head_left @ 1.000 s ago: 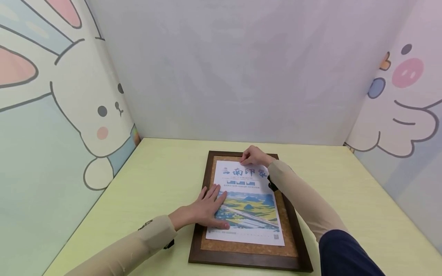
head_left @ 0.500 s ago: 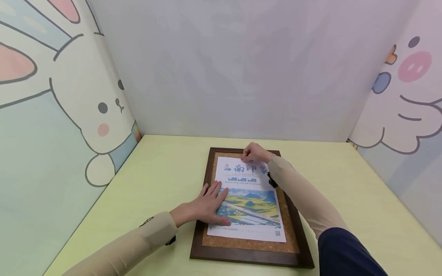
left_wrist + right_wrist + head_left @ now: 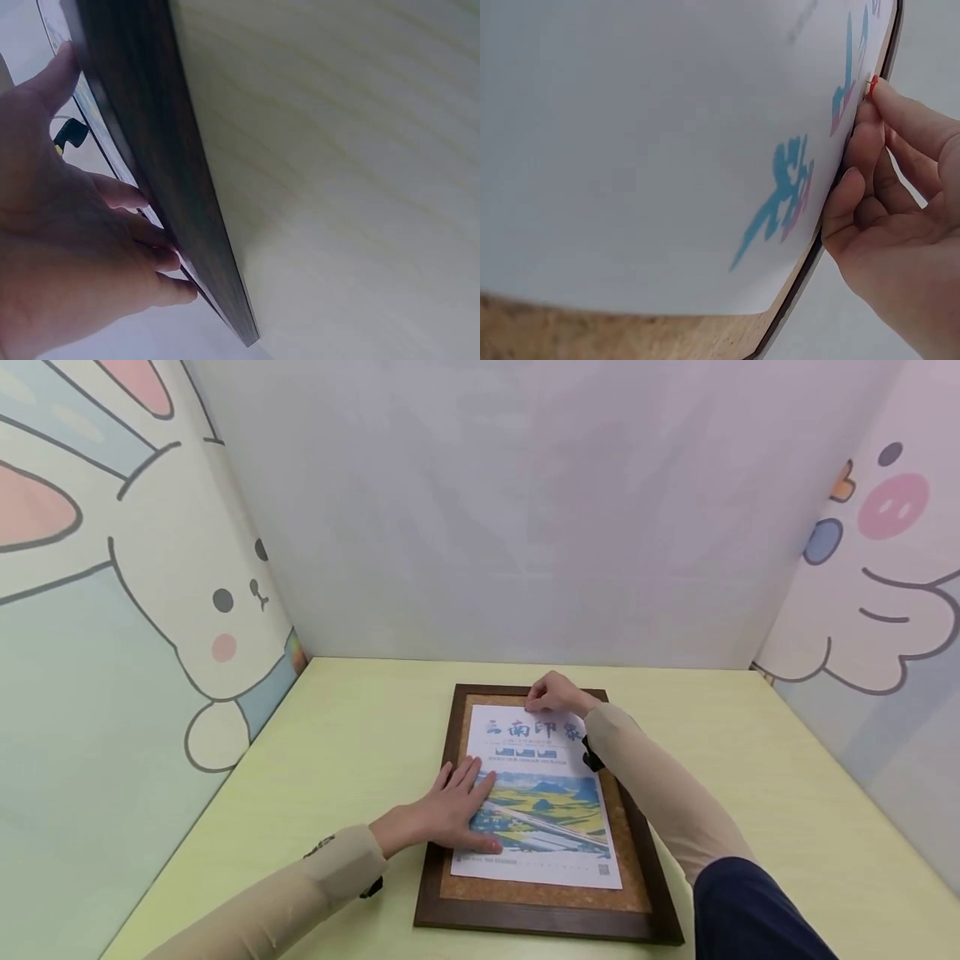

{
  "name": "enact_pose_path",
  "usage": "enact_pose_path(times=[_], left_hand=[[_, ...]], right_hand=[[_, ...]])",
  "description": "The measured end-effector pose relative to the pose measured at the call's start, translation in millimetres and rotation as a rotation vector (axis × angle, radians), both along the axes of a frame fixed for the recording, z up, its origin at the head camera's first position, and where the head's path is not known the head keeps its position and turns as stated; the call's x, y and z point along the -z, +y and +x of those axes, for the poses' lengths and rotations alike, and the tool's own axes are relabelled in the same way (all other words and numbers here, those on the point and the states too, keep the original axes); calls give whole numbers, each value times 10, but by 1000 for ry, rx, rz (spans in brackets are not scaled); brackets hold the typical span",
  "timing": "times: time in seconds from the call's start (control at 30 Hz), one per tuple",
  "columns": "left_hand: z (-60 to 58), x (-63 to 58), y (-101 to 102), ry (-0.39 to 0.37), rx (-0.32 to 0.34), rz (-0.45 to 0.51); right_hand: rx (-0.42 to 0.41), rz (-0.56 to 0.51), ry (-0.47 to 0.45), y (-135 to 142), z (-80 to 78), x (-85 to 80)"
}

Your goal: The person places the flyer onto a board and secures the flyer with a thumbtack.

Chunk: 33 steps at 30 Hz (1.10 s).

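A printed poster with blue lettering and a landscape picture lies on a cork board in a dark wooden frame. My left hand rests with fingers spread on the poster's left edge; in the left wrist view, the left hand reaches over the frame's side. At the poster's top edge my right hand pinches a red push pin between thumb and forefinger, its other fingers curled. The right wrist view shows the pin's thin metal point against the poster; how deep it sits cannot be told.
The board lies on a pale yellow-green wooden table. Behind it rises a plain grey wall. Side walls carry cartoon prints, a rabbit on the left and a white duck-like figure on the right.
The view shifts slightly as the head moves. Both hands keep nearly the same places on the poster, the right one still at its top edge.
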<state>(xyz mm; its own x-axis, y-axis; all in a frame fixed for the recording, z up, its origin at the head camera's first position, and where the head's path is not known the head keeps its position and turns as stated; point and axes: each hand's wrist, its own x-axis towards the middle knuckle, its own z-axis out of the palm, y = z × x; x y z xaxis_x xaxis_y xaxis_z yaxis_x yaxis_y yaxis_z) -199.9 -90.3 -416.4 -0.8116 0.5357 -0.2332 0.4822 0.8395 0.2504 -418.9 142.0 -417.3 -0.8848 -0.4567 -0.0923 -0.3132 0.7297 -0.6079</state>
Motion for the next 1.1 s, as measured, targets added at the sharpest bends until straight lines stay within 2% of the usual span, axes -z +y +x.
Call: enact_pose_path(times=[0.37,0.63,0.77,0.87,1.0,1.1], left_hand=[[16,11,55,-16,21,3],[-39,-12,95,2,45,-2],[-34,13,62,9,52,9],[-30,46,21,6,51,23],[-111,20,-54,25,52,56],[-249,-100,-147,113,23,113]], right_hand=[[47,57,-41,30,82,-46],[90,83,-14,71,82,-87],[30,98,93,7,137,-108],[-43,109,197,-91,248,-211],[-117,149,382,-185,428,-483],[-115,209,567,-173,513,-714]])
